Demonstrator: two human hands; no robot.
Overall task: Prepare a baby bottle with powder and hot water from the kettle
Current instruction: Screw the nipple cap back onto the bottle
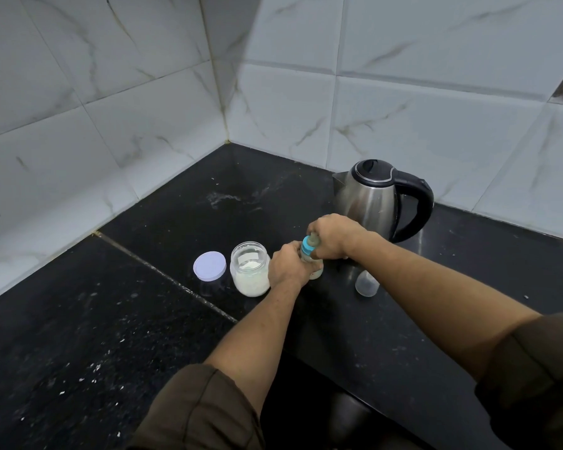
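Bottle (312, 259) stands right of the powder jar (250, 269); left hand (286, 264) grips its body, right hand (330, 237) grips its top.

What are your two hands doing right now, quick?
Left hand: grips the body of the clear baby bottle with the blue ring.
Right hand: curled round that bottle's teat top.

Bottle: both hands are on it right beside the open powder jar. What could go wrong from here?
1. The left hand gripping the bottle is right beside the open powder jar; a twist could knock it and spill powder.
2. The right hand grips the bottle's top close to the kettle, which may be hot.
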